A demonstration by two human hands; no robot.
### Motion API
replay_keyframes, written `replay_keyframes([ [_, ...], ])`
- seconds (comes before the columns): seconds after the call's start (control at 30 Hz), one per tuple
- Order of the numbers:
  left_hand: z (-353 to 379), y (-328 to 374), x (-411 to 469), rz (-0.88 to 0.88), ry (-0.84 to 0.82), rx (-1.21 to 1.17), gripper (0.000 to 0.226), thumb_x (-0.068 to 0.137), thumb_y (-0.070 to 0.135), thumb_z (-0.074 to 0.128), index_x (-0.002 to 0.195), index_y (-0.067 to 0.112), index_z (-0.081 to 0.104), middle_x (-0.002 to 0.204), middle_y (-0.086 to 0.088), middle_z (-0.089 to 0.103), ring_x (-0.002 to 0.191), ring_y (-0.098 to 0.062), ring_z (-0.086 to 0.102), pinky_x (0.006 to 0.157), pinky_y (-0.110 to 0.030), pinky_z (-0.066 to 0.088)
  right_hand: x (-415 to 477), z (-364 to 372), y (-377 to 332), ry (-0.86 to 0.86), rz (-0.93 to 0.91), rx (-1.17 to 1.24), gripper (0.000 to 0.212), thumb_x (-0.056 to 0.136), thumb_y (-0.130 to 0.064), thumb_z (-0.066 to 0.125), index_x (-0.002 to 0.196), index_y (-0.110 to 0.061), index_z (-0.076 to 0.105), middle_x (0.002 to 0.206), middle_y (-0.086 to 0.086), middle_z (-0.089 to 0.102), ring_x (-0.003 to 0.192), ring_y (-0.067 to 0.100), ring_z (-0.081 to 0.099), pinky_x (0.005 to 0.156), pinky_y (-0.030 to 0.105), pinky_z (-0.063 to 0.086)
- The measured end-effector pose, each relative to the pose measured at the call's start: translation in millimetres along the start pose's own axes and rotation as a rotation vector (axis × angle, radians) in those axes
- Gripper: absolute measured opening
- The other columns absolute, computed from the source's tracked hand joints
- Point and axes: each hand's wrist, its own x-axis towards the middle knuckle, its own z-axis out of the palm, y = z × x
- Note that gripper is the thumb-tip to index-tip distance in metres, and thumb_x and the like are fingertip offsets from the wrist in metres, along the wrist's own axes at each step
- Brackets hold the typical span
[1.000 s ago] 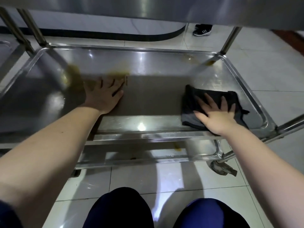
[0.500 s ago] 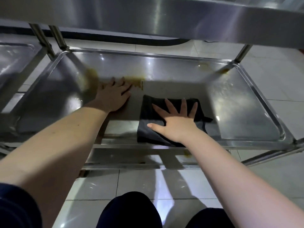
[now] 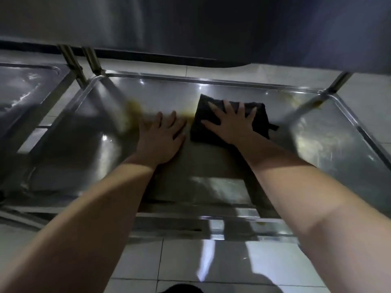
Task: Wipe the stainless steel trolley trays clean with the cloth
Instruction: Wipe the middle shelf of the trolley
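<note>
A stainless steel trolley tray (image 3: 338, 149) spans the middle of the head view, beneath an upper shelf. A folded dark cloth (image 3: 259, 115) lies on its centre. My right hand (image 3: 230, 121) presses flat on the cloth with fingers spread. My left hand (image 3: 160, 138) rests flat on the bare tray just left of the cloth. A yellowish smear (image 3: 133, 108) marks the tray beyond and left of my left hand, running up to the cloth's left edge. More yellow residue (image 3: 296, 100) sits near the far right post.
The upper shelf (image 3: 190, 24) overhangs the tray closely. Upright posts stand at the far left (image 3: 93, 60) and far right (image 3: 336, 83) corners. A second trolley tray (image 3: 23, 87) adjoins on the left. A lower tray (image 3: 190, 227) and tiled floor (image 3: 211, 261) lie below.
My right hand has slid the cloth from the tray's right end leftward and away from me, up beside my left hand. The left hand stayed in place. The view darkened.
</note>
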Motion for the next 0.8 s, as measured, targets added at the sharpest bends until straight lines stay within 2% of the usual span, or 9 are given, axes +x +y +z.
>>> replay_keyframes([
  [0.1,0,-1,3,-0.014,-0.005,-0.012,0.055,0.1,0.057,0.016,0.153,0.046,0.006,0.164,0.011,-0.001,0.151,-0.026,0.0,0.113,-0.064,0.002,37,-6,-7,-0.04,0.061,0.014,0.077,0.081,-0.087,0.014,0.149,-0.055,0.003,0.165,-0.004,0.001,0.147,0.045,-0.002,0.107,0.075,-0.005],
  [0.2,-1,0,4,-0.016,-0.005,-0.033,0.055,0.1,0.057,0.015,0.153,0.046,0.006,0.164,0.011,-0.001,0.151,-0.026,0.0,0.113,-0.065,-0.001,27,-5,-5,-0.038,0.018,0.008,0.075,0.083,-0.085,0.015,0.151,-0.053,0.005,0.165,-0.004,0.001,0.147,0.044,-0.003,0.11,0.071,-0.004],
  [0.33,-1,1,2,-0.017,-0.002,-0.042,0.053,0.101,0.056,0.017,0.152,0.047,0.006,0.164,0.011,0.0,0.151,-0.026,0.0,0.114,-0.064,-0.002,-50,3,3,-0.063,-0.074,0.024,0.075,0.081,-0.086,0.01,0.148,-0.056,-0.002,0.165,-0.008,-0.003,0.148,0.04,-0.006,0.113,0.066,-0.005],
  [0.43,-1,1,2,-0.021,0.002,-0.058,0.053,0.101,0.056,0.017,0.152,0.048,0.008,0.164,0.012,0.0,0.151,-0.025,0.001,0.114,-0.064,-0.001,-125,13,-2,-0.067,-0.124,0.03,0.077,0.069,-0.09,-0.002,0.141,-0.064,-0.015,0.163,-0.012,-0.01,0.148,0.038,-0.012,0.113,0.063,-0.012],
  [0.53,-1,1,1,-0.012,0.012,-0.056,0.053,0.101,0.056,0.017,0.152,0.047,0.009,0.164,0.011,0.0,0.151,-0.026,0.001,0.114,-0.064,-0.001,-159,15,-4,-0.04,-0.185,0.062,0.068,0.068,-0.091,0.0,0.13,-0.072,-0.024,0.164,-0.012,-0.009,0.148,0.034,-0.014,0.111,0.061,-0.018],
  [0.6,-1,0,0,-0.013,0.01,-0.056,0.053,0.101,0.055,0.016,0.153,0.046,0.009,0.164,0.011,-0.001,0.151,-0.026,0.0,0.114,-0.063,-0.003,-143,12,-5,-0.032,-0.158,0.054,0.071,0.068,-0.092,0.002,0.131,-0.072,-0.023,0.164,-0.012,-0.007,0.148,0.035,-0.013,0.111,0.064,-0.017],
  [0.8,-3,2,-1,-0.029,0.015,-0.054,0.054,0.102,0.053,0.016,0.154,0.043,0.009,0.164,0.01,0.0,0.151,-0.025,0.001,0.115,-0.062,-0.002,-16,3,-7,0.008,-0.028,0.003,0.078,0.079,-0.087,0.011,0.149,-0.055,0.001,0.165,-0.006,0.001,0.147,0.043,-0.002,0.108,0.074,-0.005],
])
